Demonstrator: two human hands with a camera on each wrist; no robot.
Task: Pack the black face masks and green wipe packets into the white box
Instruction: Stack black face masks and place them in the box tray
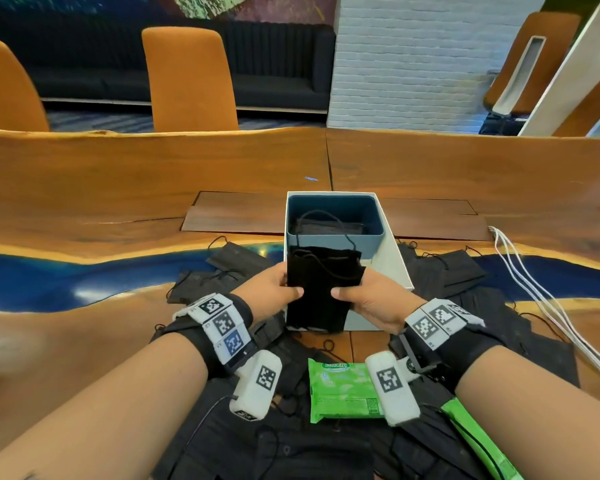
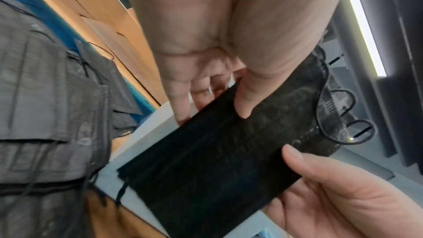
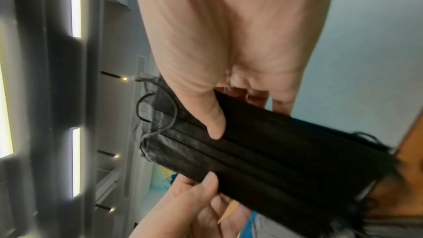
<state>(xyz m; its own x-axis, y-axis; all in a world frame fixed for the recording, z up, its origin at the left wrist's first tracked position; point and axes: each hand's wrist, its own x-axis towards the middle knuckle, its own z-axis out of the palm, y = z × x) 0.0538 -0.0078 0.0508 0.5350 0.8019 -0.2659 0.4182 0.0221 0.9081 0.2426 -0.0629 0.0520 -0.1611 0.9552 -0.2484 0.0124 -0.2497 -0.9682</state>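
Observation:
Both hands hold a stack of black face masks [image 1: 321, 289] above the near part of the white box [image 1: 394, 268]. My left hand [image 1: 279, 289] pinches its left edge, thumb on top [image 2: 243, 97]. My right hand [image 1: 364, 296] pinches the right edge, thumb on top [image 3: 214, 117]. The stack [image 2: 206, 160] [image 3: 286, 149] trails thin ear loops. A blue-lined compartment [image 1: 335, 216] at the far end of the box holds more black masks. A green wipe packet [image 1: 343, 389] lies near me between the wrists, and a second green packet [image 1: 478, 441] shows at lower right.
Many loose black masks [image 1: 229, 268] lie spread over the wooden table [image 1: 118, 168] on both sides of the box and near me. White cables [image 1: 548, 299] run along the right. Orange chairs [image 1: 187, 77] stand behind the far table edge.

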